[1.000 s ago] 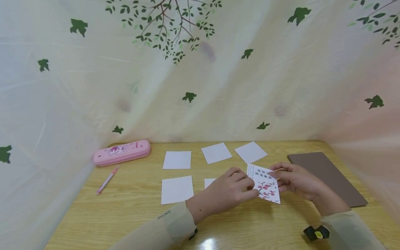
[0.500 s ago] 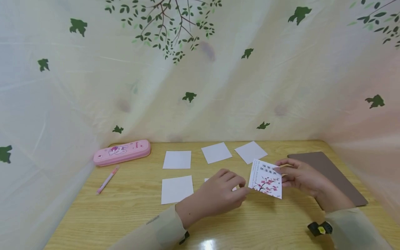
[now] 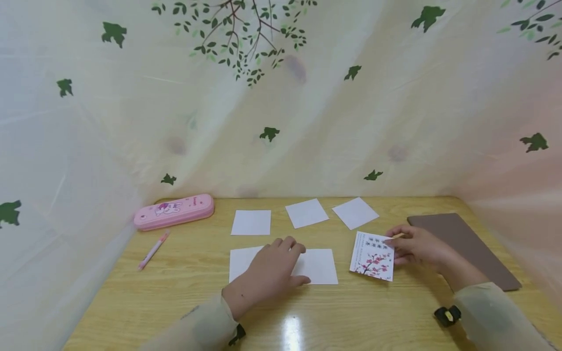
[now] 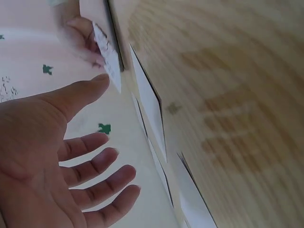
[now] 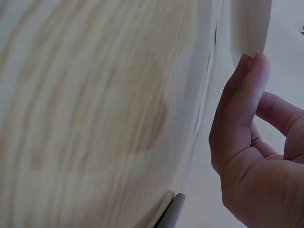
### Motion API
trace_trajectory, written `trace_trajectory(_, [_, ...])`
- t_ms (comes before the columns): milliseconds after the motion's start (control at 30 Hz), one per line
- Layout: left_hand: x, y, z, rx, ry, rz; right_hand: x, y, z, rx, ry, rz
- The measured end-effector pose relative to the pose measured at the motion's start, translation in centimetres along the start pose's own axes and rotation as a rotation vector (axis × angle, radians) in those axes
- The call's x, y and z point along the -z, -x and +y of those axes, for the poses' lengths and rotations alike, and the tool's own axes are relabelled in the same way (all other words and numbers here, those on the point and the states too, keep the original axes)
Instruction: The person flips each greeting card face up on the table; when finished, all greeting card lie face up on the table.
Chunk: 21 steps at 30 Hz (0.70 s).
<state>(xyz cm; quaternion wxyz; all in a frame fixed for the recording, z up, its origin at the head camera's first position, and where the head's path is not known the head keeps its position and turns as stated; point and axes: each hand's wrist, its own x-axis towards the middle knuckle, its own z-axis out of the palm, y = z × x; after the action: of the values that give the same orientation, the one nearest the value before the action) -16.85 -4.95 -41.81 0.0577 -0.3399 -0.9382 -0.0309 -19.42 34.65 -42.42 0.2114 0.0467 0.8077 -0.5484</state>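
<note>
My right hand (image 3: 423, 251) pinches a white card (image 3: 373, 256) at its right edge, printed with pink blossoms on a branch and dark written characters. In the right wrist view the thumb and fingertips meet at the end of the card (image 5: 251, 28). My left hand (image 3: 268, 270) holds nothing; it hovers over two plain white cards in the front row, the right one (image 3: 318, 267) and the left one (image 3: 241, 263), partly covering both. The left wrist view shows this hand (image 4: 38, 156) with thumb spread and fingers loosely bent, apart from the cards.
Behind these lie three more white cards, left (image 3: 251, 223), middle (image 3: 307, 213) and right (image 3: 355, 213). A pink pencil case (image 3: 174, 212) and a pink pen (image 3: 153, 251) lie at the left, a flat brown board (image 3: 465, 251) at the right. A patterned curtain (image 3: 210, 126) hangs behind the table.
My left hand has come away from the blossom card and moved left over the front white cards. The right hand keeps the blossom card, now turned more squarely toward the head view.
</note>
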Motion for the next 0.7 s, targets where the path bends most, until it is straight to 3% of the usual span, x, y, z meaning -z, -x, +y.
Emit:
trace_trajectory(133, [-0.4, -0.1, -1.1, 0.046, 0.057, -0.071, -0.1, -0.3, 0.4, -0.016, 0.070, 0.038])
trace_trajectory(300, [-0.9, -0.1, -1.9, 0.065, 0.114, -0.118, -0.1, -0.5, 0.2, 0.010, 0.240, 0.094])
trace_trajectory(467, [-1.0, -0.1, -2.2, 0.070, 0.161, -0.131, -0.1, -0.4, 0.0, 0.021, 0.336, 0.117])
trace_trajectory(700, [-1.0, -0.2, -2.1, 0.055, 0.157, -0.126, -0.1, -0.1, -0.1, 0.012, 0.408, 0.138])
